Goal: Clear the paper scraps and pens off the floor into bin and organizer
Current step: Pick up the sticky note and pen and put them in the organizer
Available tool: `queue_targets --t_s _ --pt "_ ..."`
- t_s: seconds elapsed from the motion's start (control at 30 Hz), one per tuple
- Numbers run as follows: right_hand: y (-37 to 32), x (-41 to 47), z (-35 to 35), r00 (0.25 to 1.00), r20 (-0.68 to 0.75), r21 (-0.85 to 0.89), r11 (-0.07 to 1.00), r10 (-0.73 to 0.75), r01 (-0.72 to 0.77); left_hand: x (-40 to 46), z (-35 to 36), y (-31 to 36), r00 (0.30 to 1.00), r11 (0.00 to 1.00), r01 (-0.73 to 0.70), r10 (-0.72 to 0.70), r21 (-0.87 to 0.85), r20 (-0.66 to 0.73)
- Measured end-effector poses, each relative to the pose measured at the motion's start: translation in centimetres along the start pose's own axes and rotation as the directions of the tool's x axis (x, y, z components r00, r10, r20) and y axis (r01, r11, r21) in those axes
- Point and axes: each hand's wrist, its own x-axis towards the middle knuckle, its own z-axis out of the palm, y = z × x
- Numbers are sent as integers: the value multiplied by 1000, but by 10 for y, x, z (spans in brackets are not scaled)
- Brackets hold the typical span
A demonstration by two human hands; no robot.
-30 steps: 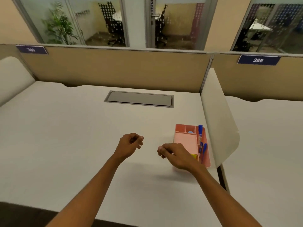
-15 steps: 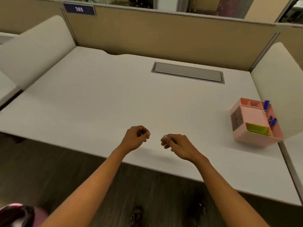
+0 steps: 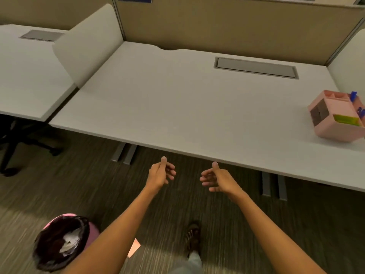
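Note:
A pink bin (image 3: 92, 234) with a dark liner stands on the carpet at the lower left, and crumpled white paper (image 3: 69, 244) lies inside it. A pink paper scrap (image 3: 134, 247) lies on the floor beside the bin, partly hidden by my left arm. The pink organizer (image 3: 335, 131) sits at the right end of the white desk (image 3: 177, 107) with blue pens (image 3: 353, 95) in it. My left hand (image 3: 161, 175) and my right hand (image 3: 217, 178) hover over the carpet in front of the desk edge, fingers loose, both holding nothing.
A desk leg (image 3: 124, 153) stands under the desk on the left and another leg (image 3: 273, 186) on the right. A chair base (image 3: 29, 143) sits under the neighbouring desk at the far left. My sandalled foot (image 3: 193, 240) is on the carpet.
The view has dropped from the desk top toward the floor, and the bin and the scrap have come into sight. Both hands have pulled back off the desk and uncurled.

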Motion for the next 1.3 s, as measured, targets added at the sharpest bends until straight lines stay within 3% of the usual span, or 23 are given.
queue_targets --t_s 0.17,0.4,0.53,0.83,0.97,1.03,1.17,1.3 --pt "32 -41 52 998 -40 50 998 39 -37 -52 -46 -47 998 999 -7 4 41 69" --pt "73 -91 128 991 -33 149 981 129 -123 -123 -102 -100 983 945 -53 -7 322 181" --pt "98 -110 183 980 -7 194 962 199 -194 -157 -143 -118 981 927 -21 -53 375 185" --pt "151 -144 301 951 30 170 936 307 -307 -203 -238 -192 965 796 23 -175 604 194" --pt "163 -147 361 943 -41 164 933 330 -319 -218 -292 -224 930 610 -150 -181 778 321" --pt "175 -148 396 939 -94 170 934 331 -313 -224 -317 -246 905 572 -219 -184 791 384" --pt "211 -141 467 929 -201 233 936 311 -263 -227 -367 -298 918 627 -178 -171 758 357" --pt "257 -127 525 920 -211 243 929 331 -278 -214 -396 -366 946 632 -120 -161 765 282"
